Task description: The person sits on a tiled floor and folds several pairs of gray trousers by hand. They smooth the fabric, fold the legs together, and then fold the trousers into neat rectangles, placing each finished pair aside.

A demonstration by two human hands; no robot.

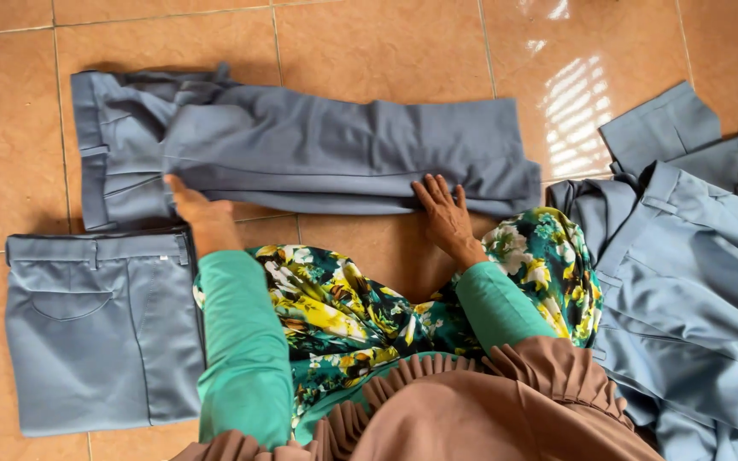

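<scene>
Glossy terracotta floor tiles (369,38) carry grey-blue trousers (318,149) of smooth woven cloth, laid lengthwise in a long flat band. Left hand (196,209) lies flat near the waistband end, right hand (443,212) presses open-palmed, fingers spread, on the lower edge; neither grasps anything. A folded square pair (100,329) lies at left, a rumpled heap of trousers (694,282) at right.

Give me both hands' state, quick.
Left hand: open, flat on the grey trousers.
Right hand: open, fingers spread, pressing the same trousers.
</scene>
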